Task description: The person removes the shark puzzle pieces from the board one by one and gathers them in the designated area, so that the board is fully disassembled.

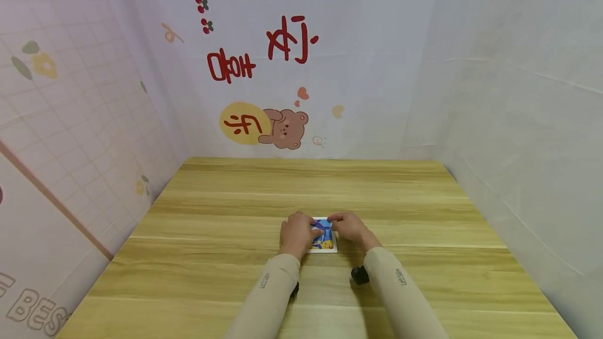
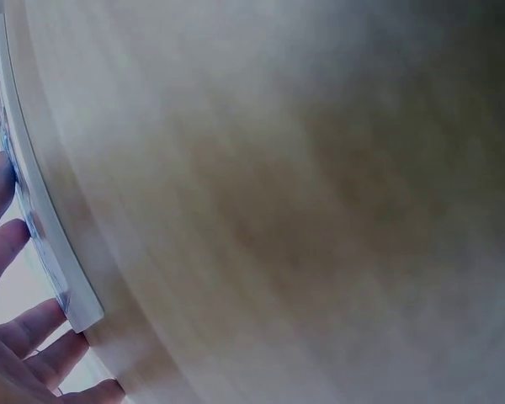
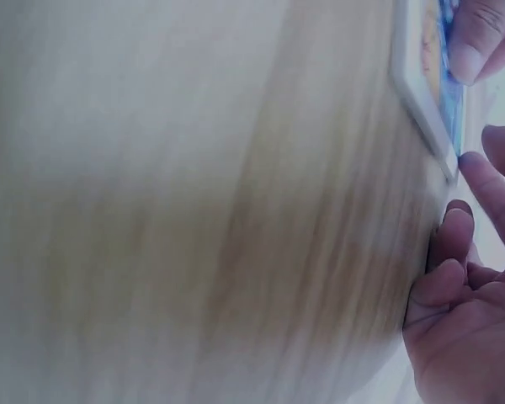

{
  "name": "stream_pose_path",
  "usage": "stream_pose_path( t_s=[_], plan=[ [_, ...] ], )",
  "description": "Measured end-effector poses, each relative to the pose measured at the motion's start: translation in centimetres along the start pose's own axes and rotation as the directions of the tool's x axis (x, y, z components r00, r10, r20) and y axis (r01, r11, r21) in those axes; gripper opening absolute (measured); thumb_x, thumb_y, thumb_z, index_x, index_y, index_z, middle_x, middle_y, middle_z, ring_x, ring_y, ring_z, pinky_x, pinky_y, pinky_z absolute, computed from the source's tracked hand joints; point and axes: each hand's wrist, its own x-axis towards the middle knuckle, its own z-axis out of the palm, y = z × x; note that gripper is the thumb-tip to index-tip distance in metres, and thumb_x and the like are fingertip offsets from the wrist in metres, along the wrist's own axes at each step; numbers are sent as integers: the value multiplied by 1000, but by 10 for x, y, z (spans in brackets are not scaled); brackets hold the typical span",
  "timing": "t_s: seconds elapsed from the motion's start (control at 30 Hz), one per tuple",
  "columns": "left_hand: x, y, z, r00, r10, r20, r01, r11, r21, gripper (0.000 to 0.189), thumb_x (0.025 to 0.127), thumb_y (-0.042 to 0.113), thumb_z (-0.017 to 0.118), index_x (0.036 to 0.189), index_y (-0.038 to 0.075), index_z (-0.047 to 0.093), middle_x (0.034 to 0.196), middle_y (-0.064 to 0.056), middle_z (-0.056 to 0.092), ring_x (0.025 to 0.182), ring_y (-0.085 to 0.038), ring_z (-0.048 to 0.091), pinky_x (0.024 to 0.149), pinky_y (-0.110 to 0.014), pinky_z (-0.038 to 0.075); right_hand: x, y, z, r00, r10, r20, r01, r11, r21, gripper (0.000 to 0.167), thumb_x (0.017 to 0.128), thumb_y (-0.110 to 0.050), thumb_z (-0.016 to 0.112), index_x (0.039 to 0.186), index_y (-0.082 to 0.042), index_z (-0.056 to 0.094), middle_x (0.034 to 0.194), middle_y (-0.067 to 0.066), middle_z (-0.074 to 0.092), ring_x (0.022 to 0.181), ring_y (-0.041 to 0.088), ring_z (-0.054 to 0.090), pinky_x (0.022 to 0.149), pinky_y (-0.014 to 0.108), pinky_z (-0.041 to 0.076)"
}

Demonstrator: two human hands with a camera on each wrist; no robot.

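A small square picture board (image 1: 326, 240) with a white border and a blue, purple and yellow print lies flat on the wooden table. Over its left side lies my left hand (image 1: 298, 233), hiding that part. Its fingers (image 2: 35, 324) are spread along the board's edge, and the thumb rests on the print. At the far right corner is my right hand (image 1: 349, 227). There the extended index finger (image 3: 491, 189) touches the board's corner, with the thumb just above. The other right fingers are curled beside the board, close over the table.
The wood-grain tabletop (image 1: 226, 203) runs to a white back wall sheet (image 1: 367, 67) printed with red characters and a bear (image 1: 285, 128). Similar sheets hang at left and right. A black wrist device (image 1: 360, 275) sits under the right sleeve.
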Motion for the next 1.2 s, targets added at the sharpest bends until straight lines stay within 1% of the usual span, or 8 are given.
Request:
stream_pose_path(
  t_s=[0.13, 0.23, 0.37, 0.47, 0.6, 0.77, 0.93, 1.2],
  plan=[
    [-1, 0, -1, 1000, 6, 4, -6, 1000, 1, 33, 83, 41, 80, 107, 19, 79, 104, -3, 66, 104, -27, 60, 92, -50, 43, -1, 1, -1, 1000, 16, 22, -17, 997, 73, 32, 91, -2, 60, 122, 0, 67, 127, 18, 62, 117, 32, 55, 102, 51, 41],
    [-1, 1, -2, 1000, 5, 6, -5, 1000, 2, 33, 83, 41, 80, 109, 19, 79, 106, -4, 66, 105, -27, 59, 93, -50, 43, -1, 1, -2, 999, 39, 21, -41, 991, 124, 33, 92, -4, 60, 125, 0, 66, 130, 18, 61, 120, 33, 53, 103, 51, 39],
    [-1, 1, -4, 1000, 5, 2, -5, 1000, 6, 34, 83, 41, 79, 109, 19, 78, 106, -4, 66, 105, -27, 59, 94, -51, 42, -1, 0, -4, 998, 67, 16, -69, 974, 215, 32, 93, -6, 61, 125, -3, 65, 126, 15, 62, 112, 29, 54, 97, 48, 42],
    [-1, 1, -4, 1000, 11, -5, -11, 1000, 13, 34, 83, 42, 79, 109, 19, 78, 106, -4, 67, 105, -28, 60, 93, -51, 43, -1, 0, -3, 999, 40, 9, -41, 967, 253, 32, 92, -4, 63, 124, -2, 65, 116, 14, 64, 101, 26, 56, 89, 41, 45],
    [-1, 0, -3, 1000, 14, -10, -14, 1000, 23, 35, 83, 42, 80, 108, 19, 79, 104, -4, 67, 103, -27, 60, 91, -49, 44, -1, 0, 1, 999, -34, -20, 38, 969, 245, 31, 90, 2, 66, 120, 1, 64, 102, 12, 65, 88, 22, 58, 76, 34, 48],
    [0, -2, 0, 1000, 19, -13, -19, 999, 37, 34, 82, 43, 80, 106, 20, 79, 102, -4, 66, 102, -27, 60, 90, -48, 44, -3, 1, 7, 996, -55, -76, 69, 977, 203, 26, 89, 5, 67, 115, 3, 65, 91, 9, 65, 79, 18, 56, 66, 27, 46],
    [0, -2, 1, 1000, 22, -19, -21, 999, 36, 34, 82, 43, 80, 106, 19, 79, 102, -4, 67, 102, -27, 60, 90, -49, 44, -4, 1, 9, 994, -56, -99, 73, 982, 175, 26, 89, 4, 67, 115, 2, 66, 91, 8, 65, 78, 18, 56, 66, 27, 46],
    [-3, -2, -1, 1000, 22, -19, -22, 1000, 9, 34, 82, 41, 81, 105, 17, 79, 104, -5, 66, 103, -27, 60, 90, -49, 43, -5, 1, 9, 993, -82, -83, 91, 990, 107, 32, 91, 1, 67, 122, -1, 67, 94, 7, 69, 84, 19, 59, 73, 31, 49]
  ],
)
